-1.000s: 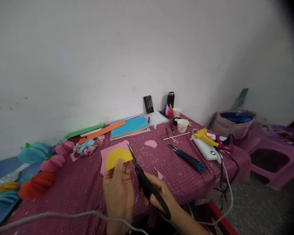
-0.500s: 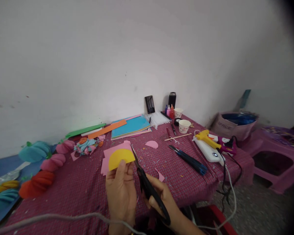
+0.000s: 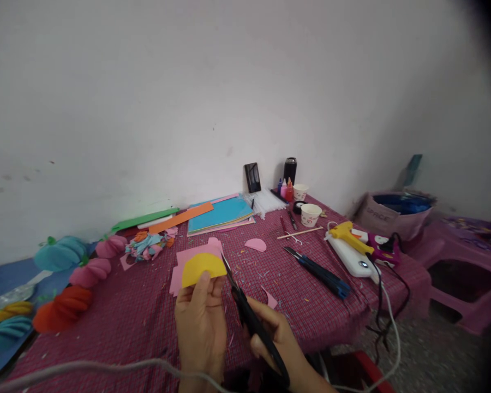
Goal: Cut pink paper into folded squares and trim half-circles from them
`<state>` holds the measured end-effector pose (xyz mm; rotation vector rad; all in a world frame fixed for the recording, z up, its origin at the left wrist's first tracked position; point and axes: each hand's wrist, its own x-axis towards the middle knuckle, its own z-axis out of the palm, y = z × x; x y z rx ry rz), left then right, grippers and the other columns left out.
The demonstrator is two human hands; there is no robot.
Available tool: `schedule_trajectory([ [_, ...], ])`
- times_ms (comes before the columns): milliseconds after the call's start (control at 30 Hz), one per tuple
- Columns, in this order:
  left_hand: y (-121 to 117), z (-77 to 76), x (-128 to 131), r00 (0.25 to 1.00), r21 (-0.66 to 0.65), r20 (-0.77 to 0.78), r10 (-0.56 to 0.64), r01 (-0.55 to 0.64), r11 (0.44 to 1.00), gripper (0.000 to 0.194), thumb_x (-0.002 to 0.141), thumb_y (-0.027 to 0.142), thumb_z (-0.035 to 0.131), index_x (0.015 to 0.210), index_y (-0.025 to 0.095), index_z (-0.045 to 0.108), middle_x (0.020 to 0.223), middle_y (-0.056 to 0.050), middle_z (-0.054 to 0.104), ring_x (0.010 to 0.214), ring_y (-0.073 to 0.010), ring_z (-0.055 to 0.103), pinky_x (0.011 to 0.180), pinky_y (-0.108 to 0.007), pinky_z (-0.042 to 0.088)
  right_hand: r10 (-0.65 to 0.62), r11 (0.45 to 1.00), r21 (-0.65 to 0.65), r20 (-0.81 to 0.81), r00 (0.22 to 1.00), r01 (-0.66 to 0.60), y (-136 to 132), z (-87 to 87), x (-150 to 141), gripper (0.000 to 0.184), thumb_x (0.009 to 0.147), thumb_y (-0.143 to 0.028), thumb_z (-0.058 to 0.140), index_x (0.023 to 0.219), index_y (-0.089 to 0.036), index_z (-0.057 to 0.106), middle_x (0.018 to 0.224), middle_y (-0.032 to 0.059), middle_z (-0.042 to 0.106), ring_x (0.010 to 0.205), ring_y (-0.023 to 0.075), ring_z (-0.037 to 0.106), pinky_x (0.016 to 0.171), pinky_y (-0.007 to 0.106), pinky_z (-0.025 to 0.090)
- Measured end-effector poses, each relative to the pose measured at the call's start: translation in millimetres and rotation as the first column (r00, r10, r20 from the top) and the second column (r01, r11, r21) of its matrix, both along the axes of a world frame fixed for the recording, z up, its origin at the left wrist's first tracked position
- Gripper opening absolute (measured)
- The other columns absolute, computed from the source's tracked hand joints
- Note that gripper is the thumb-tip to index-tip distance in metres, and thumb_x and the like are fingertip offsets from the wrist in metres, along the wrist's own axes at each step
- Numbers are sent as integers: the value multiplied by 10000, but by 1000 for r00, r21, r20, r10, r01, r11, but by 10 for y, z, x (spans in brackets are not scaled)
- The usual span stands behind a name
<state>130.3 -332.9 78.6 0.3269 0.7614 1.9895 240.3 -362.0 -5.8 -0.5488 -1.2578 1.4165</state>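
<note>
Between thumb and fingers, my left hand [image 3: 201, 311] pinches a yellow half-circle template [image 3: 202, 267] together with a sheet of pink paper [image 3: 180, 268] behind it. My right hand [image 3: 272, 333] grips black-handled scissors [image 3: 249, 314]. Their blades point up and left, along the right edge of the yellow half-circle and the pink sheet; whether they are parted I cannot tell. A cut pink half-circle [image 3: 256, 244] lies flat on the cloth beyond the scissors. Right of the blades is a curved pink scrap [image 3: 269, 298].
Paper pumpkins [image 3: 63, 308] stand at the left, by a heap of scraps [image 3: 145, 246]. Blue sheets [image 3: 221, 214] lie at the back. A utility knife [image 3: 319, 273], paper cup [image 3: 311, 215], and yellow glue gun [image 3: 352, 236] on a white power bank are at the right. A cable [image 3: 106, 367] crosses the front.
The view has shifted slightly, so things on the table appear a little further right and lower. Both hands keep their holds, with the scissors still at the paper's right edge.
</note>
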Motion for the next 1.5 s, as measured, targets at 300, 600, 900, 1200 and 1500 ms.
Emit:
schedule_trajectory([
  [300, 29, -33, -44, 1000, -1, -18, 7, -7, 1000, 263, 498, 53, 776, 687, 160, 628, 785, 1, 739, 708, -133, 697, 687, -228, 555, 66, 997, -38, 4, 998, -65, -36, -89, 37, 601, 777, -552, 691, 1308, -292, 580, 663, -47, 451, 466, 43, 307, 425, 167, 284],
  [600, 19, -13, -32, 1000, 8, -5, 14, -14, 1000, 282, 475, 31, 768, 650, 168, 593, 717, 34, 712, 567, -78, 619, 623, -202, 521, 127, 992, -31, 100, 987, -125, -35, 37, 131, 751, 737, -643, 670, 1364, -264, 507, 805, 7, 525, 675, 138, 454, 621, 270, 436],
  [900, -31, -55, 44, 996, -40, -90, 1, -5, 999, 222, 512, 97, 783, 673, 160, 643, 698, 18, 704, 650, -116, 664, 698, -233, 526, 72, 994, -88, 52, 996, -67, -23, -25, 42, 689, 733, -631, 682, 1310, -277, 556, 785, -8, 495, 597, 109, 393, 525, 228, 336],
  [1200, -46, -59, 69, 997, -54, -62, -51, 48, 997, 229, 501, 100, 796, 684, 150, 668, 709, 1, 714, 611, -116, 659, 630, -220, 535, -4, 992, -128, 18, 1000, 7, -81, 46, 11, 788, 681, -720, 666, 1309, -253, 574, 746, 0, 492, 561, 110, 378, 555, 256, 408],
  [1500, -21, -80, 43, 997, -49, -49, -52, 50, 998, 242, 512, 81, 790, 697, 155, 651, 744, 8, 721, 662, -117, 677, 687, -227, 540, -38, 991, -125, 7, 999, 39, -81, 68, 1, 783, 683, -719, 664, 1298, -239, 596, 662, -18, 438, 586, 128, 372, 568, 263, 402],
])
